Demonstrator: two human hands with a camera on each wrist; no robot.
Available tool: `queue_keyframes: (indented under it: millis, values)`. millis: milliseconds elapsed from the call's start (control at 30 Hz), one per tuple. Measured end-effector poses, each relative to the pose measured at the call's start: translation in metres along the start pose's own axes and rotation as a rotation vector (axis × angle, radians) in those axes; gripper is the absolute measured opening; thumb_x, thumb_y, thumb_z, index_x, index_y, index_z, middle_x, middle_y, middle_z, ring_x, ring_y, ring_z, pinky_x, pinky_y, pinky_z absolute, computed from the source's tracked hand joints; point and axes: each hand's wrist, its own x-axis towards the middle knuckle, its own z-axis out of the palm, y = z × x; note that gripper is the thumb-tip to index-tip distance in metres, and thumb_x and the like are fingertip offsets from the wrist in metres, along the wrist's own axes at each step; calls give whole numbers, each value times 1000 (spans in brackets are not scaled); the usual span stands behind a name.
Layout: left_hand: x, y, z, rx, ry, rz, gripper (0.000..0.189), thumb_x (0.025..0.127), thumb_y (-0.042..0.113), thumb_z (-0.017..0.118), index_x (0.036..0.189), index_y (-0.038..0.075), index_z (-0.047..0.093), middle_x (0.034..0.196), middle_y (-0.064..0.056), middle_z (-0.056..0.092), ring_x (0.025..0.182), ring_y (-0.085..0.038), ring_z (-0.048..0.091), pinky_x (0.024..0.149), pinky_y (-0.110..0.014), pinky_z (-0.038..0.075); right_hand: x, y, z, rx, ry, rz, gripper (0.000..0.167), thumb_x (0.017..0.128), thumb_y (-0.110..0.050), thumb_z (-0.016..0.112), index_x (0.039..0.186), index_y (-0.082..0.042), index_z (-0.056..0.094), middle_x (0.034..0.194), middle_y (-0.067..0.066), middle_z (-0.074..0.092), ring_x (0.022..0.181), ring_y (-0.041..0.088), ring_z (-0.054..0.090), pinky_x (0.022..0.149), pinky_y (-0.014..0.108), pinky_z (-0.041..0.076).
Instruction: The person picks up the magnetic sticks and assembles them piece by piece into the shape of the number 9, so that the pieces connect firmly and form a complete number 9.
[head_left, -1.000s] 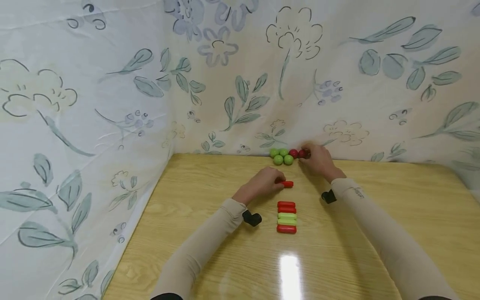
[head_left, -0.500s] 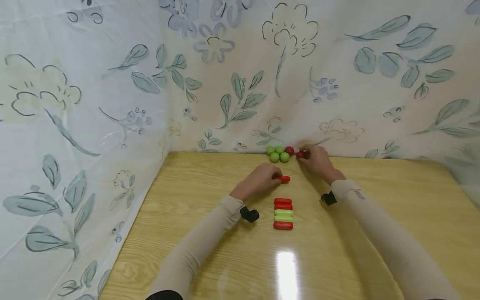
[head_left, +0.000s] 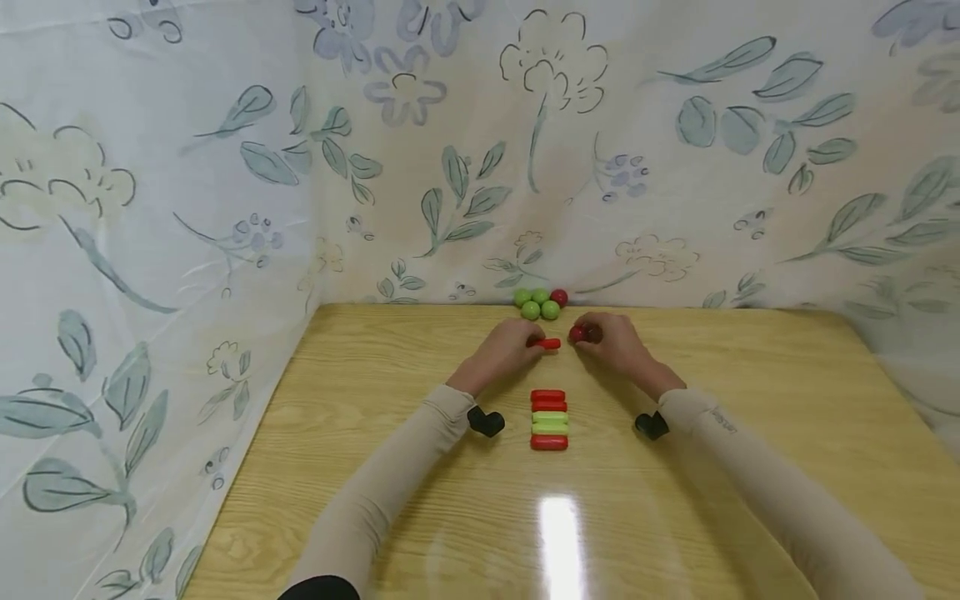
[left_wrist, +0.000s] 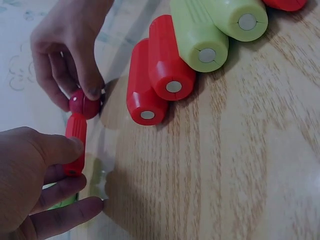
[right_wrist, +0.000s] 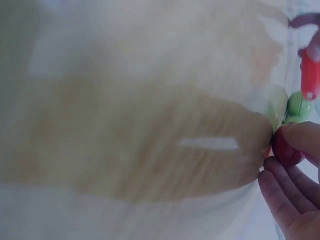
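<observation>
A flowered cloth [head_left: 420,167] hangs behind a wooden tabletop [head_left: 382,358]. Two beige sleeves [head_left: 393,487] reach over it. The left hand [head_left: 499,356] has its grip narrowed to a rod's thickness, pinching a red rod [head_left: 551,343]; the left wrist view shows the thumb laid on it and two fingers stretched out, which the head view conceals. The right hand [head_left: 621,348] has its grip a ball's width apart, pinching a dark red ball [head_left: 577,334]; the right wrist view shows the thumb across it. Held rod and ball seem to meet in the left wrist view, but the head view shows a gap. Nearer the person lies a row of five rods [head_left: 549,442], three red, two yellow-green. By the cloth sit four green balls [head_left: 531,311] and another red ball [head_left: 559,297]. Only the left wrist view shows pale discs [left_wrist: 174,87] in the row's ends.
</observation>
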Motion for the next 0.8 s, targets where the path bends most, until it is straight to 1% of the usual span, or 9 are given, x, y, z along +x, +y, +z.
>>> queue_keyframes:
  millis: [67,267,467,600,700,800]
  values:
    - [0,0,-1,7,2,-1,13,95,17,70,104,10,75,93,2,68,84,-12,59,78,-27,48,-4,-5,2,1,-10,-18,25,84,-2,78,109,0,71,100,14,71,90,28,66,79,45,54]
    - [1,3,0,4,-9,-21,12,95,16,69,104,10,76,91,2,67,81,-12,58,75,-26,48,-11,-17,6,18,-50,-66,25,83,0,79,107,-1,71,98,11,70,86,25,66,77,43,54]
    - [1,2,0,-13,-14,-26,13,95,15,70,106,9,75,93,1,68,83,-12,58,77,-27,48,-12,-19,9,-23,-38,-49,25,83,-3,81,106,-3,72,96,9,69,85,23,64,77,40,53]
    - [0,2,0,-20,-23,-31,13,95,16,70,106,10,76,92,2,68,82,-12,58,76,-26,48,-13,-20,10,-24,-31,-39,30,84,-7,81,111,2,71,100,13,69,88,26,65,78,43,54]
    - [-1,2,-1,-26,-27,-32,13,95,16,70,105,10,76,91,3,67,81,-11,57,74,-25,47,-13,-20,11,-25,-28,-18,35,85,-10,81,114,4,70,103,15,69,89,26,65,78,43,55]
    - [-1,2,-2,-22,-9,-17,12,95,16,70,103,11,76,88,3,66,78,-11,56,72,-25,47,-11,-21,10,-14,-22,-8,30,86,-10,80,112,2,72,101,14,70,88,25,66,77,42,56]
